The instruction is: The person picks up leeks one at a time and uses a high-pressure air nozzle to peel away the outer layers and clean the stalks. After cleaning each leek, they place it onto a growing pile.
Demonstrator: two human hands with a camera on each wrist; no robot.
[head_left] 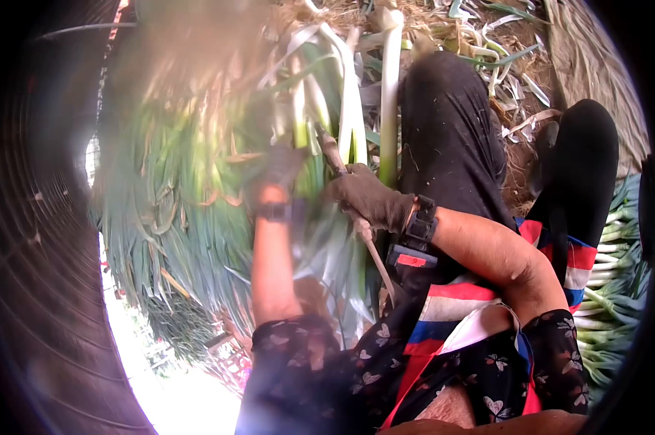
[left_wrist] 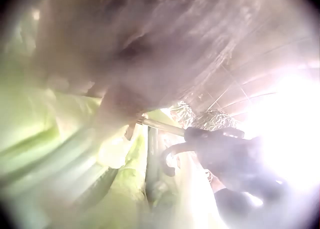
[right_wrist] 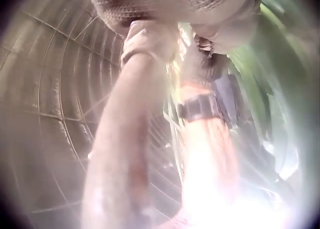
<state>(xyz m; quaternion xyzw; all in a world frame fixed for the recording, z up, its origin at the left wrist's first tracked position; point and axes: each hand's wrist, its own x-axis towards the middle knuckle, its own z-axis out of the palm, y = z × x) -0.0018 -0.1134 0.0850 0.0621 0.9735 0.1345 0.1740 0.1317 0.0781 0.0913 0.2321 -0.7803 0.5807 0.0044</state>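
Note:
In the head view my gloved right hand [head_left: 371, 197] grips a hose [head_left: 377, 262] with a slim nozzle [head_left: 327, 145] angled toward the stalks. The right wrist view shows the thick hose [right_wrist: 122, 139] running down from the glove. Beside it my gloved left hand [head_left: 278, 168], blurred, holds a green onion [head_left: 298, 109] by its stalk. The left wrist view has that glove [left_wrist: 150, 44] covering the top, pale stalks [left_wrist: 135, 174] below it and the nozzle tip close to its fingers. Another thick white green onion [head_left: 390, 94] lies by my knee.
A large pile of green onions [head_left: 175, 174] fills the left side. Peeled skins and trimmings [head_left: 512, 80] litter the soil at the top right. White stalks [head_left: 603, 319] lie in rows at the right, beyond my legs [head_left: 451, 123]. A ribbed plastic wall [head_left: 38, 254] curves along the left.

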